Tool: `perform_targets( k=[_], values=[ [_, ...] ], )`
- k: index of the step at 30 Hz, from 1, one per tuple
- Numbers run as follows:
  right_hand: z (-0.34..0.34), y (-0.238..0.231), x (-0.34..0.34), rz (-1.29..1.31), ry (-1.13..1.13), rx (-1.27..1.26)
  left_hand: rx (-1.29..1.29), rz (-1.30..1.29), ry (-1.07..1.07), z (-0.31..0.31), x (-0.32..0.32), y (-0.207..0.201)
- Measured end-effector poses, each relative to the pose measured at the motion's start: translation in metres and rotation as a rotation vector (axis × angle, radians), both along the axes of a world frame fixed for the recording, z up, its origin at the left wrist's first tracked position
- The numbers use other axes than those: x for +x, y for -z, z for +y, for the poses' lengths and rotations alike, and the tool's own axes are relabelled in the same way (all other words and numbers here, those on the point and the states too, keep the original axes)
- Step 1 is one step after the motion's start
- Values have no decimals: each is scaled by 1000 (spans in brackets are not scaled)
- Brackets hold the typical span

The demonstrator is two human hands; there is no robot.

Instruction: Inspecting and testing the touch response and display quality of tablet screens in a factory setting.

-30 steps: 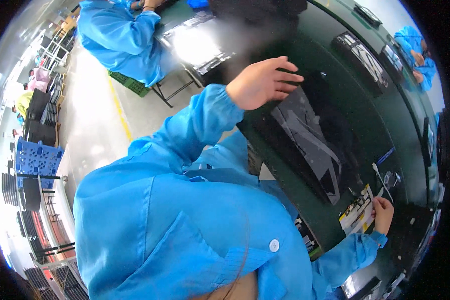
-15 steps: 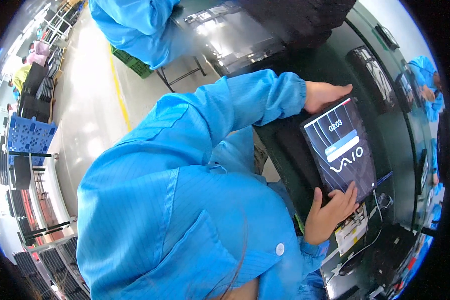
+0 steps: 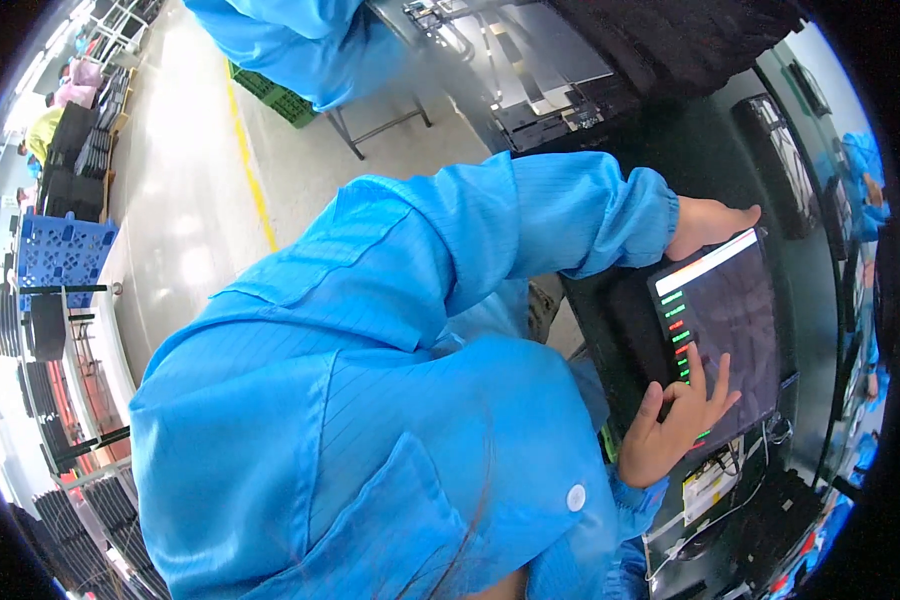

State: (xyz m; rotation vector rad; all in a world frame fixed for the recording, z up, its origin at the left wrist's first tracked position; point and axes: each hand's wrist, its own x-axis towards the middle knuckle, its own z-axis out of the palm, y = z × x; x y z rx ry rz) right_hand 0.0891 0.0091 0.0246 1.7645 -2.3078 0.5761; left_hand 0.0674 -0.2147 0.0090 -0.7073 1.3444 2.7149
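A dark tablet (image 3: pixel 738 320) is tilted on the dark bench in front of me, its screen lit. Across the screen's top runs a white bar, and down one side a column of green and red text lines. My left hand (image 3: pixel 708 226) grips the tablet's upper edge, thumb extended along it; the other fingers are hidden behind. Over the lower part of the screen, my right hand (image 3: pixel 675 420) has its fingers spread, with the index fingertip at the text column. Whether that fingertip presses the glass, I cannot tell.
An opened device with exposed inner parts (image 3: pixel 530 60) lies at the top, beside a person's blue sleeve (image 3: pixel 300 40). A dark case (image 3: pixel 775 165) rests past the tablet. Below are a white cable (image 3: pixel 710 520) and a yellow-white label sheet (image 3: pixel 708 490). A blue crate (image 3: pixel 65 250) stands left.
The tablet's screen went from a picture with a clock to a dark page with coloured text lines. My right index finger has moved up the screen to the text column. The whole view has shifted slightly.
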Motion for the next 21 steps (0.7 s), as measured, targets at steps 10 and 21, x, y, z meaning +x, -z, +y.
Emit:
perform_targets(
  k=[10,21],
  values=[
    [-33,-37,-34,181,-39,-33,15,64,32,-3,-3,7],
    [-122,-31,-141,-359,-18,-171,102,89,6,1,-8,6]
  ],
)
